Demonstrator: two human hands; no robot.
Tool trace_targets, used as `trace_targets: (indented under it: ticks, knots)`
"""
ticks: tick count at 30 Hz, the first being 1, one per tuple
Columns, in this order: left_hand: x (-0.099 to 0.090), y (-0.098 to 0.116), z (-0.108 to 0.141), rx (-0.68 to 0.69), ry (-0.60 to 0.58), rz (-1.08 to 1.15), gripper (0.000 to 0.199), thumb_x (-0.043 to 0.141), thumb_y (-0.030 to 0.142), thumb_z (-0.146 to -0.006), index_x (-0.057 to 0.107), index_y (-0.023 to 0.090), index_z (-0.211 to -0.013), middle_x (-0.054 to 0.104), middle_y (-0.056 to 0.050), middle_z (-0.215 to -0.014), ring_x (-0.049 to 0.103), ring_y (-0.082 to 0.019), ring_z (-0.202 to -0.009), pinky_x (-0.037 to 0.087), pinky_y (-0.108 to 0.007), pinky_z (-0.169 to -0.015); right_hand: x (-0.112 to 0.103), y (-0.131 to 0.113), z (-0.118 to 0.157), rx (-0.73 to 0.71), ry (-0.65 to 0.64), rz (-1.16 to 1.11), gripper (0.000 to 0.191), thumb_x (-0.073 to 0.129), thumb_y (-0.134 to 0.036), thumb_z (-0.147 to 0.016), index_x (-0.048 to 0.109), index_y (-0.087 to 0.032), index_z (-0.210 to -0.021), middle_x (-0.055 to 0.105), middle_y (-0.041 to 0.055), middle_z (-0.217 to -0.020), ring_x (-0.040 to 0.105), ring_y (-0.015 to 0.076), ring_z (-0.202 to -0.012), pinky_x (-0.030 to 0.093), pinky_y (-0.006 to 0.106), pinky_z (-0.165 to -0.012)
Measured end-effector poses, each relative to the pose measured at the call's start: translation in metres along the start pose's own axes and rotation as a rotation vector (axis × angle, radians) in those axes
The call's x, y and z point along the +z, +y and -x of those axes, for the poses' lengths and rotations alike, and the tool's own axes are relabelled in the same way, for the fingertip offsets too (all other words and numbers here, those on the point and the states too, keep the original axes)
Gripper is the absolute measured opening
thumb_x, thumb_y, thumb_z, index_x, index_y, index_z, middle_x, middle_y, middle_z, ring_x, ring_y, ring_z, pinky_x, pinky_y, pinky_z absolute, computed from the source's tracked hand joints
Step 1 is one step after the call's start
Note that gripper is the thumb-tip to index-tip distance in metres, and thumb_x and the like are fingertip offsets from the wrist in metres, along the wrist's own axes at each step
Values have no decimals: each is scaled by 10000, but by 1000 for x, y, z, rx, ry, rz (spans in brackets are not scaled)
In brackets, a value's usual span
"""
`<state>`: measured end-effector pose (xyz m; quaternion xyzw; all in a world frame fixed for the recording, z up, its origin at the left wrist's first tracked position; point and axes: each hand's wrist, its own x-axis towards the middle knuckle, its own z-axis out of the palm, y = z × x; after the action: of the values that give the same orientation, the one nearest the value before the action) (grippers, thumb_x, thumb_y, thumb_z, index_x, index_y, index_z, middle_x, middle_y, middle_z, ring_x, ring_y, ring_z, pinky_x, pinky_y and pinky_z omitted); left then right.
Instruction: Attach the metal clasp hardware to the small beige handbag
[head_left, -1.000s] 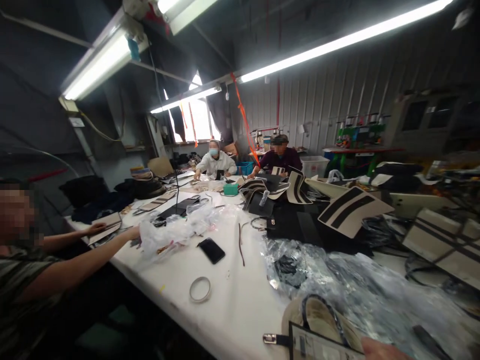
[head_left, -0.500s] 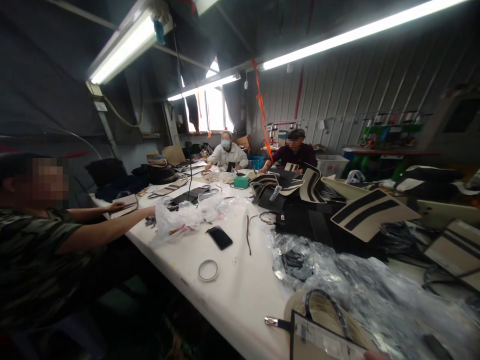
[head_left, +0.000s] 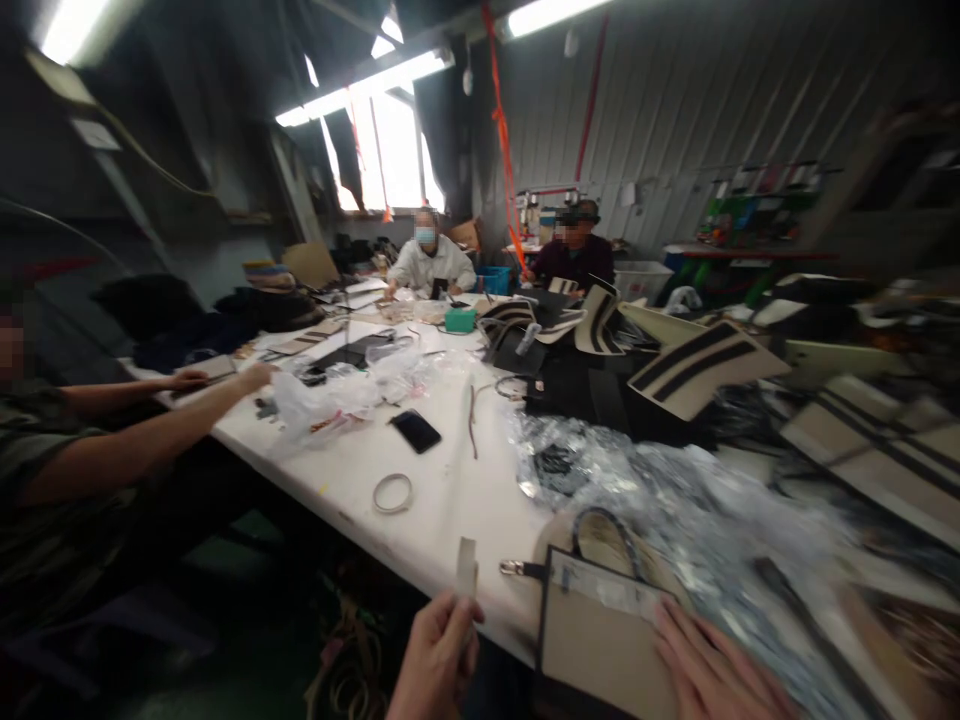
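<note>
My left hand (head_left: 435,660) is at the bottom edge, pinching a small pale strip (head_left: 466,567) that stands upright above the fingers. My right hand (head_left: 712,672) lies flat, fingers spread, on a beige bag with dark trim (head_left: 600,640) at the near edge of the white table (head_left: 442,500). The bag has a dark looped handle (head_left: 604,535) and a strap with a metal clasp (head_left: 514,569) sticking out to the left.
A tape ring (head_left: 393,493), a black phone (head_left: 416,431) and crumpled clear plastic (head_left: 660,490) lie beyond the bag. Striped beige panels (head_left: 697,370) pile up on the right. A person's arms (head_left: 150,430) reach in from the left; two people sit at the far end.
The view has tilted downward. Both my hands have come into view: the left holding up the strip, the right pressed on the bag.
</note>
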<state>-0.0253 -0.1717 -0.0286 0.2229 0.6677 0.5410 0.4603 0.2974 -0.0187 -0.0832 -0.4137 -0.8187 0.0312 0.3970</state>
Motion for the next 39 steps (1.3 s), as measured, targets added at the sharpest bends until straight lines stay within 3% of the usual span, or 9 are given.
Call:
trace_targets:
  ticks: [3, 6, 12, 20, 26, 30, 33, 36, 39]
  knots:
    - [0, 7, 15, -12, 44, -27, 784, 803, 947, -740, 724, 180, -883, 507, 38, -551, 381, -104, -428, 279, -229, -428, -26, -35, -4, -4, -133, 190, 437, 627, -286, -1076, 783, -327, -1482, 798, 54, -1456, 778, 364, -1277, 616, 590, -1090]
    - [0, 17, 12, -97, 63, -26, 706, 908, 820, -742, 745, 184, -1003, 521, 55, -622, 418, -98, -497, 298, -191, -457, -25, -47, -12, 35, -176, 251, 401, 600, -248, -1125, 754, -219, -1494, 753, 108, -1525, 732, 348, -1344, 548, 569, -1166]
    - [-12, 22, -3, -97, 57, -82, 718, 940, 772, -715, 729, 215, -1116, 564, 42, -675, 477, -144, -591, 409, -208, -480, -25, -46, -8, 13, -136, 251, 348, 658, -240, -1114, 759, -167, -1439, 785, 132, -1468, 733, 326, -1312, 547, 551, -1128]
    - [-28, 41, -20, -60, 58, -199, 721, 850, 812, -785, 706, 211, -1158, 585, 45, -675, 486, -145, -583, 417, -223, -507, -33, -47, -5, -18, -70, 187, 304, 715, -180, -1067, 804, -176, -1358, 822, 121, -1395, 771, 315, -1201, 609, 529, -1034]
    - [-28, 54, -41, -59, -71, -329, 661, 859, 800, -804, 632, 185, -886, 559, 36, -651, 440, -102, -545, 341, -197, -500, -36, -52, 0, 52, -82, 96, 332, 676, -181, -1085, 793, -210, -1395, 801, 110, -1441, 748, 326, -1241, 614, 548, -1085]
    - [-4, 71, -42, -87, -88, -163, 681, 991, 695, -706, 670, 172, -1001, 535, 68, -679, 328, -59, -518, 231, -181, -471, -51, -21, -22, 244, -36, -27, 331, 660, -278, -1113, 779, -220, -1417, 823, 115, -1369, 756, 291, -1248, 604, 471, -1125]
    - [22, 86, -43, -42, -94, -257, 795, 1015, 669, -656, 751, 151, -1200, 557, 59, -647, 380, -85, -524, 262, -192, -487, -66, 22, -55, 507, -67, 96, 338, 605, -279, -1117, 792, -170, -1376, 820, 149, -1300, 768, 280, -1171, 604, 399, -1062]
    - [48, 96, -54, -10, -100, -382, 799, 999, 663, -642, 797, 136, -1208, 594, 40, -618, 431, -117, -554, 339, -221, -529, -71, 57, -90, 669, -265, 340, 354, 570, -235, -1102, 779, -144, -1372, 787, 170, -1319, 732, 281, -1212, 555, 363, -1076]
    - [71, 101, -64, 47, -99, -432, 764, 985, 611, -589, 819, 111, -1143, 810, -84, -894, 611, -193, -680, 465, -290, -606, -66, 69, -118, 764, -470, 511, 346, 554, -293, -1120, 777, -158, -1347, 745, 182, -1410, 703, 280, -1273, 533, 341, -1042]
